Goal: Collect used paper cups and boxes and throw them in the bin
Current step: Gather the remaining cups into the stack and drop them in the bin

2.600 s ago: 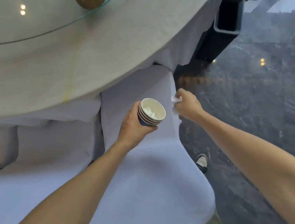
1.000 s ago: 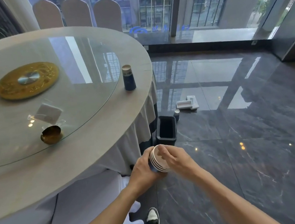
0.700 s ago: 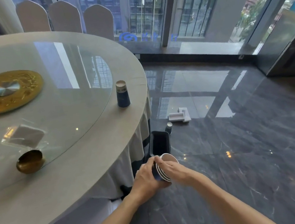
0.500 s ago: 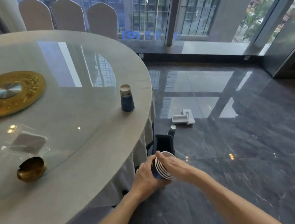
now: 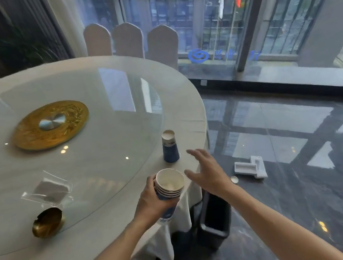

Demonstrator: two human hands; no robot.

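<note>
My left hand grips a stack of nested blue-and-white paper cups, mouth up, over the table's near edge. My right hand hovers open beside the stack, fingers spread, pointing toward a single blue paper cup that stands upside down on the table near the rim. A black bin stands on the floor below the table edge, under my right forearm. White boxes and a small cup lie on the dark floor beyond the bin.
The round table carries a glass turntable with a gold centre disc, a gold ashtray and a clear plastic packet. Three covered chairs stand at the far side before tall windows.
My right hand has come off the cup stack and opened, moving up toward the upside-down cup. The stack has risen from beside the bin to table height, and my view has lifted.
</note>
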